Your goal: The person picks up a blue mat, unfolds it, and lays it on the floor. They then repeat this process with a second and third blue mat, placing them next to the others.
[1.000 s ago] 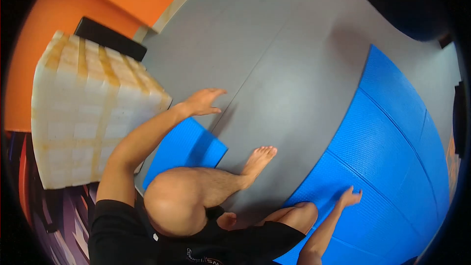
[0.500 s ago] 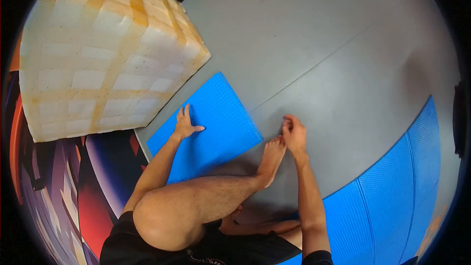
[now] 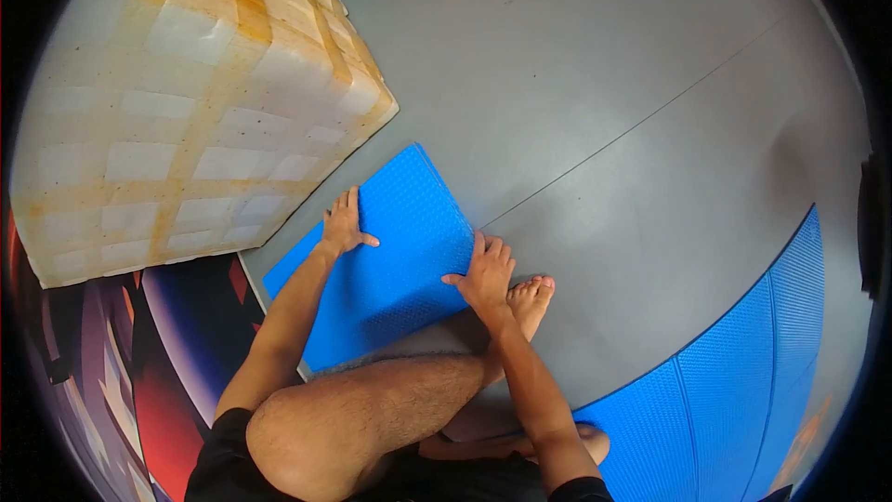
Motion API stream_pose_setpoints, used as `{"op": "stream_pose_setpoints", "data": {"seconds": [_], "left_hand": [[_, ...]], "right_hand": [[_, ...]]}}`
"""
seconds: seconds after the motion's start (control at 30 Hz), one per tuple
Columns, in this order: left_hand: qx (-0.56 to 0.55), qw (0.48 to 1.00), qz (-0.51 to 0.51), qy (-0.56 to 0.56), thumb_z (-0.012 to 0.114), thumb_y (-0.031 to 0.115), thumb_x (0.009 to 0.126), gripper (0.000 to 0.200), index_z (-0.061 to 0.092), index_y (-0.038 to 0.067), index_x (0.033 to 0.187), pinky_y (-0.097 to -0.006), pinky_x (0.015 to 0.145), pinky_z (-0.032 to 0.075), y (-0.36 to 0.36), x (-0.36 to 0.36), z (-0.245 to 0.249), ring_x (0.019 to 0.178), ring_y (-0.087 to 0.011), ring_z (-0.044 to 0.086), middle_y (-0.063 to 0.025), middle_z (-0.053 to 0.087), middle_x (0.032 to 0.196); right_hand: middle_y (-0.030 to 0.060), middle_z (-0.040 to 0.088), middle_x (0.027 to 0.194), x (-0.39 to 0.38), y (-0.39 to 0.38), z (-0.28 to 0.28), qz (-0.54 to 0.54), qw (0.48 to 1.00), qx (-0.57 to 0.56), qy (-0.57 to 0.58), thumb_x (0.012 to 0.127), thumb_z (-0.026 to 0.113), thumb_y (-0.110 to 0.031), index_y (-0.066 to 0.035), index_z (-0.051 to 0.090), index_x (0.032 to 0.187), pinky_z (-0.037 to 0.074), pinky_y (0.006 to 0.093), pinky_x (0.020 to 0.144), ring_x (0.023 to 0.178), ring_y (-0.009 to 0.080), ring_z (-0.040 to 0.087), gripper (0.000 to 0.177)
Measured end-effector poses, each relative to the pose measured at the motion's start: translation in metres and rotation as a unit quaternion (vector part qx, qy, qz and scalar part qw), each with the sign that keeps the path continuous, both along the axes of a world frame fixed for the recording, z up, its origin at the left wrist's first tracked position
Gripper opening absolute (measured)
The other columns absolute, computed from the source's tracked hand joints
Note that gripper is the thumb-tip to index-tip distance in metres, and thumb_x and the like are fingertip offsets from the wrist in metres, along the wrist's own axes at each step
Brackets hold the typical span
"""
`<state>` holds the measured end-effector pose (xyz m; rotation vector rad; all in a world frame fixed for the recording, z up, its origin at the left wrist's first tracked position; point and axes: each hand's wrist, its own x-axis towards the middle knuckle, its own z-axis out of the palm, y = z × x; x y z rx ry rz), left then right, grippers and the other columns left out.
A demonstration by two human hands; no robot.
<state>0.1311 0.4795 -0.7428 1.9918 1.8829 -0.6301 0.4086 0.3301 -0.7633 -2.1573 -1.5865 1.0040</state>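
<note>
A blue textured mat (image 3: 400, 232), which looks folded into stacked layers, lies on the grey floor in the middle of the view. On its left part rests my left hand (image 3: 345, 225), fingers apart, thumb pointing right. At the mat's right corner is my right hand (image 3: 485, 271), with the thumb on the mat's surface and the other fingers along its edge. My bare foot (image 3: 528, 302) is just right of that hand.
A large white block wrapped in yellowed tape (image 3: 186, 130) stands at the upper left. Another blue mat with fold lines (image 3: 715, 363) lies at the lower right. My bent leg (image 3: 372, 409) crosses the bottom. Colourful printed panels (image 3: 177, 353) are at the lower left.
My right hand has moved left from beside the foot onto the mat's right corner. My left hand has shifted slightly left. The foot has shifted a little to the right.
</note>
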Motion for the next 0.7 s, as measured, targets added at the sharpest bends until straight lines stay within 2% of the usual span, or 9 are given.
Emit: {"op": "stream_pose_setpoints", "data": {"seconds": [0.13,0.23,0.33,0.4,0.43,0.5,0.53,0.6,0.7], "left_hand": [[0.02,1.0,-0.002,-0.015,0.1,0.04,0.037,0.131,0.034,0.009,0.146,-0.0588,0.104,0.039,0.009,-0.003,0.0,0.133,-0.0375,0.044,-0.0157,0.05,0.138],[0.045,0.999,-0.01,0.008,0.1,0.04,0.034,0.121,0.044,0.007,0.136,-0.0554,0.101,0.042,0.015,0.001,0.003,0.126,-0.0365,0.049,-0.0141,0.056,0.128],[0.068,0.998,-0.001,0.007,0.1,0.04,0.035,0.108,0.053,0.005,0.125,-0.0524,0.098,0.044,0.02,0.003,0.015,0.122,-0.0363,0.051,-0.0144,0.059,0.123],[0.075,0.997,0.009,-0.006,0.1,0.039,0.036,0.102,0.056,0.002,0.121,-0.0502,0.098,0.045,0.025,-0.001,0.024,0.12,-0.0366,0.054,-0.0162,0.061,0.12],[0.078,0.995,-0.002,-0.059,0.1,0.039,0.037,0.1,0.058,0.002,0.119,-0.0493,0.097,0.046,0.029,-0.003,0.028,0.117,-0.0376,0.056,-0.0175,0.063,0.118],[0.08,0.983,-0.031,-0.165,0.099,0.039,0.039,0.094,0.06,0.0,0.115,-0.0474,0.095,0.049,0.037,-0.002,0.037,0.111,-0.0394,0.061,-0.0202,0.067,0.113],[0.077,0.986,-0.036,-0.145,0.099,0.039,0.039,0.095,0.06,0.0,0.116,-0.0471,0.094,0.05,0.041,0.013,0.051,0.108,-0.0402,0.063,-0.0213,0.068,0.11],[0.067,0.99,-0.052,-0.109,0.099,0.039,0.039,0.096,0.06,-0.001,0.117,-0.0465,0.092,0.052,0.048,0.045,0.084,0.102,-0.0419,0.066,-0.0234,0.07,0.105],[0.081,0.976,-0.102,-0.174,0.1,0.035,0.041,0.094,0.06,-0.002,0.117,-0.0449,0.089,0.054,0.061,0.083,0.119,0.098,-0.0402,0.069,-0.0234,0.071,0.103]], "right_hand": [[0.0136,0.057,0.119,0.0,0.009,-0.009,-0.02,0.999,-0.025,0.019,0.05,0.095,-0.045,-0.005,0.053,0.132,0.044,0.0463,0.089,0.111,0.0348,0.054,0.1],[0.0124,0.06,0.114,0.006,0.009,-0.016,-0.041,0.996,0.034,0.065,0.048,0.096,-0.042,-0.005,0.059,0.121,0.045,0.0456,0.089,0.109,0.0337,0.056,0.09],[0.0108,0.061,0.113,0.009,0.01,-0.016,-0.043,0.995,0.01,0.088,0.05,0.096,-0.038,-0.007,0.063,0.115,0.044,0.0451,0.091,0.11,0.0311,0.055,0.079],[0.0096,0.062,0.111,0.012,0.002,-0.015,-0.049,0.991,0.07,0.108,0.054,0.096,-0.035,-0.01,0.061,0.117,0.045,0.0452,0.09,0.107,0.0312,0.057,0.076],[0.009,0.063,0.11,0.015,-0.003,-0.015,-0.053,0.987,0.1,0.115,0.056,0.095,-0.034,-0.012,0.061,0.118,0.046,0.0452,0.089,0.105,0.0313,0.058,0.075],[0.0115,0.065,0.112,0.022,-0.01,-0.016,-0.099,0.968,0.008,0.232,0.058,0.094,-0.032,-0.011,0.06,0.117,0.048,0.046,0.087,0.104,0.0338,0.061,0.071],[0.0128,0.066,0.113,0.028,-0.012,-0.014,-0.123,0.949,-0.036,0.288,0.06,0.094,-0.031,-0.011,0.06,0.116,0.049,0.0464,0.086,0.104,0.035,0.062,0.069],[0.0146,0.069,0.114,0.044,-0.017,-0.004,-0.146,0.933,-0.004,0.33,0.062,0.093,-0.029,-0.01,0.059,0.115,0.05,0.0459,0.086,0.105,0.0347,0.065,0.066],[0.0138,0.073,0.103,0.087,-0.022,0.048,-0.176,0.93,0.046,0.318,0.063,0.093,-0.023,-0.007,0.06,0.112,0.053,0.0412,0.083,0.097,0.0314,0.07,0.061]]}}
